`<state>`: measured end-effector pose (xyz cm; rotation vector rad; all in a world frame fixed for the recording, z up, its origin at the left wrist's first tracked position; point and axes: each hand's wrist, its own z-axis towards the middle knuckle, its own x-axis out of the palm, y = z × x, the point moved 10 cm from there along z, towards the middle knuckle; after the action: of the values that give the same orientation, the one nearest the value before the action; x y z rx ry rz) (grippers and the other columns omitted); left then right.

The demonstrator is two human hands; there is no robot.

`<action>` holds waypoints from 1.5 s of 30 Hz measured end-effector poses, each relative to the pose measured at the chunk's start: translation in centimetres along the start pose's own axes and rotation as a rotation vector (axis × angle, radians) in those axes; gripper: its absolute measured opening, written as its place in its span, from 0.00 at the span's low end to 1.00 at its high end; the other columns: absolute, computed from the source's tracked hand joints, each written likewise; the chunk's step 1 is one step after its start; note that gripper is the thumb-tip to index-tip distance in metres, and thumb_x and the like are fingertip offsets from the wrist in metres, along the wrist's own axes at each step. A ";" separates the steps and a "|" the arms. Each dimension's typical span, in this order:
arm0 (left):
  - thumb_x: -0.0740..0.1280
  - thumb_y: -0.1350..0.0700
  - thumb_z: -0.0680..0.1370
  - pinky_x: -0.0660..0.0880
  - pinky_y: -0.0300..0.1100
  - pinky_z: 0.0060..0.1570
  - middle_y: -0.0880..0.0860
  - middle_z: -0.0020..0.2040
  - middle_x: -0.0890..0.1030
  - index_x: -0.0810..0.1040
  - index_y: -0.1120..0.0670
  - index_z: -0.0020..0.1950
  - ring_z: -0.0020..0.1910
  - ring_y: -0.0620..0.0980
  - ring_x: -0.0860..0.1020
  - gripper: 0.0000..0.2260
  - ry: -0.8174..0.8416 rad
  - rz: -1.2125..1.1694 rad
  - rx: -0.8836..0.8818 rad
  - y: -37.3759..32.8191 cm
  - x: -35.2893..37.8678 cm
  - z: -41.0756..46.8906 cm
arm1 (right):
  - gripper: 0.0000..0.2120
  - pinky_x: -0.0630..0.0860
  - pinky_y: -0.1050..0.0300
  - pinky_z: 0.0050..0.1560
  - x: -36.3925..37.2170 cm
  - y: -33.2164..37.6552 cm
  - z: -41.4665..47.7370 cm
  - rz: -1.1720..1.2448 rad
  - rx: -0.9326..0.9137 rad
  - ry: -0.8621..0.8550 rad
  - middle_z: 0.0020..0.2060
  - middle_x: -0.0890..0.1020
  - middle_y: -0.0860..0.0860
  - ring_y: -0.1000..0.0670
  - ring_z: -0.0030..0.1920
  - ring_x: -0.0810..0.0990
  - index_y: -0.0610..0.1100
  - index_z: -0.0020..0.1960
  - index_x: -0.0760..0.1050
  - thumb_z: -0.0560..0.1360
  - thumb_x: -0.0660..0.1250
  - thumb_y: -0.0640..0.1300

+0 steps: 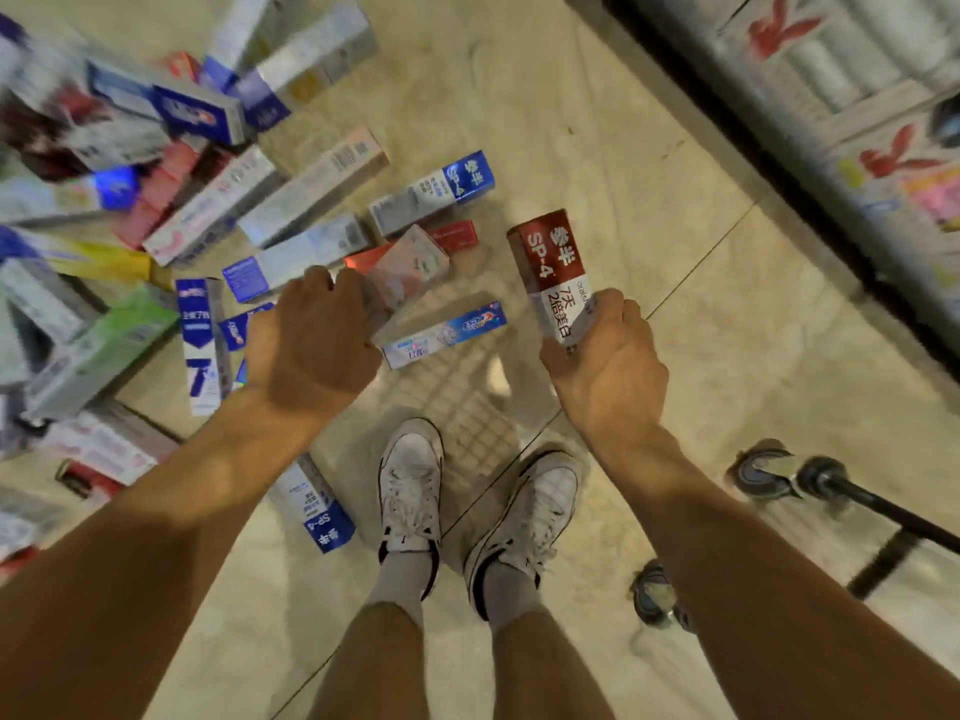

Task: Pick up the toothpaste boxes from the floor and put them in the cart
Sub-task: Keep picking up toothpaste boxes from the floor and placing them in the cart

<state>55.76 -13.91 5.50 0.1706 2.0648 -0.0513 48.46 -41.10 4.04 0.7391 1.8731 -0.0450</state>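
My right hand (605,356) grips a red and white toothpaste box (550,262) by its lower end, held up above the floor. My left hand (311,340) holds a pale pink and white toothpaste box (410,272), also lifted. Several more toothpaste boxes (311,189) lie scattered over the floor to the left and ahead. A blue and white box (444,335) lies between my hands, and another blue box (317,506) sits by my left foot. Of the cart, only the black lower frame and wheels (769,470) show at the lower right.
My two feet in white sneakers (410,485) stand on the beige tiled floor. A store shelf with packaged goods (857,96) runs along the right side. The cart's grid shadow falls on the tiles in front of my feet.
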 end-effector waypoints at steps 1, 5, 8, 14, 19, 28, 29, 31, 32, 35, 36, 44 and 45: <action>0.71 0.54 0.70 0.65 0.48 0.35 0.58 0.50 0.75 0.73 0.57 0.58 0.48 0.62 0.77 0.19 -0.011 -0.002 0.020 -0.7 -3.4 -1.5 | 0.23 0.65 0.53 0.41 -3.1 1.1 -1.5 0.020 0.008 -0.002 0.53 0.75 0.48 0.44 0.53 0.74 0.44 0.60 0.69 0.72 0.71 0.54; 0.71 0.49 0.71 0.67 0.47 0.36 0.57 0.50 0.75 0.71 0.56 0.61 0.46 0.61 0.79 0.22 -0.053 -0.047 0.057 -3.0 -18.2 -8.3 | 0.23 0.69 0.52 0.40 -17.2 5.8 -7.9 0.017 0.017 -0.046 0.54 0.76 0.48 0.44 0.53 0.76 0.44 0.61 0.70 0.73 0.71 0.55; 0.68 0.45 0.72 0.66 0.45 0.37 0.55 0.51 0.75 0.71 0.55 0.61 0.47 0.59 0.80 0.22 -0.060 -0.032 0.068 -4.7 -30.3 -14.3 | 0.24 0.73 0.50 0.39 -28.7 8.8 -13.3 0.026 0.038 -0.066 0.53 0.76 0.47 0.42 0.53 0.76 0.44 0.60 0.69 0.72 0.71 0.56; 0.71 0.35 0.71 0.70 0.45 0.36 0.55 0.48 0.77 0.74 0.55 0.55 0.42 0.57 0.80 0.26 -0.231 -0.012 0.195 -8.4 -51.8 -27.4 | 0.27 0.72 0.51 0.42 -49.7 11.6 -24.1 0.044 0.135 -0.116 0.54 0.77 0.46 0.43 0.54 0.78 0.45 0.60 0.68 0.72 0.71 0.61; 0.68 0.37 0.72 0.73 0.47 0.50 0.55 0.54 0.78 0.74 0.53 0.58 0.52 0.56 0.80 0.24 -0.164 -0.087 0.295 -11.5 -61.9 -34.1 | 0.29 0.74 0.49 0.44 -60.5 11.2 -31.6 0.110 0.209 -0.201 0.56 0.80 0.45 0.41 0.54 0.81 0.44 0.62 0.69 0.71 0.70 0.62; 0.66 0.34 0.68 0.76 0.45 0.43 0.54 0.51 0.82 0.77 0.51 0.53 0.49 0.57 0.81 0.24 -0.194 0.017 0.714 -23.7 -67.5 -42.4 | 0.30 0.77 0.47 0.54 -65.4 5.0 -45.8 0.320 0.536 -0.420 0.58 0.80 0.45 0.41 0.58 0.80 0.46 0.65 0.70 0.71 0.69 0.63; 0.65 0.32 0.68 0.77 0.46 0.44 0.54 0.51 0.82 0.77 0.51 0.53 0.48 0.57 0.81 0.25 -0.190 0.047 0.767 -25.4 -67.2 -43.7 | 0.30 0.76 0.47 0.54 -65.1 3.8 -47.5 0.324 0.583 -0.436 0.58 0.80 0.45 0.41 0.59 0.80 0.45 0.64 0.70 0.71 0.69 0.64; 0.66 0.31 0.69 0.77 0.47 0.45 0.55 0.52 0.81 0.76 0.52 0.54 0.49 0.58 0.81 0.27 -0.174 0.087 0.843 -28.4 -66.4 -47.0 | 0.30 0.75 0.47 0.55 -64.7 1.4 -51.2 0.336 0.679 -0.455 0.58 0.79 0.45 0.41 0.60 0.79 0.45 0.63 0.69 0.71 0.69 0.64; 0.67 0.33 0.70 0.78 0.48 0.45 0.56 0.52 0.81 0.76 0.53 0.55 0.49 0.59 0.81 0.26 -0.161 0.096 0.876 -29.7 -65.9 -48.6 | 0.30 0.75 0.47 0.55 -64.5 0.3 -53.3 0.347 0.727 -0.475 0.58 0.80 0.45 0.42 0.60 0.79 0.45 0.63 0.69 0.71 0.69 0.65; 0.63 0.34 0.68 0.79 0.47 0.43 0.55 0.50 0.82 0.76 0.52 0.55 0.47 0.58 0.81 0.26 -0.134 0.123 1.013 -33.2 -64.1 -53.8 | 0.30 0.76 0.47 0.54 -64.2 -3.1 -59.4 0.362 0.844 -0.545 0.57 0.80 0.46 0.41 0.58 0.80 0.44 0.62 0.70 0.72 0.67 0.67; 0.63 0.34 0.68 0.77 0.45 0.41 0.55 0.50 0.82 0.76 0.52 0.55 0.47 0.57 0.81 0.26 -0.134 0.148 1.059 -34.3 -63.3 -55.4 | 0.31 0.76 0.47 0.54 -64.1 -4.3 -61.2 0.366 0.874 -0.553 0.57 0.80 0.46 0.41 0.58 0.80 0.44 0.62 0.70 0.72 0.67 0.67; 0.67 0.34 0.71 0.72 0.43 0.38 0.54 0.50 0.81 0.76 0.53 0.55 0.47 0.56 0.81 0.25 -0.090 0.262 1.164 -41.7 -56.6 -67.1 | 0.29 0.80 0.48 0.50 -61.8 -13.1 -75.1 0.397 1.055 -0.605 0.53 0.81 0.48 0.44 0.51 0.82 0.47 0.60 0.70 0.70 0.65 0.68; 0.67 0.34 0.70 0.71 0.43 0.38 0.54 0.50 0.82 0.76 0.54 0.55 0.48 0.57 0.81 0.26 -0.084 0.259 1.149 -42.5 -55.7 -68.4 | 0.30 0.80 0.48 0.50 -61.4 -14.2 -76.6 0.404 1.057 -0.616 0.53 0.81 0.49 0.45 0.51 0.83 0.48 0.60 0.70 0.70 0.65 0.69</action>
<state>16.36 -54.03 85.69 1.0989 1.6825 -1.0593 -7.68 -53.63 84.89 1.5790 0.9837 -0.9435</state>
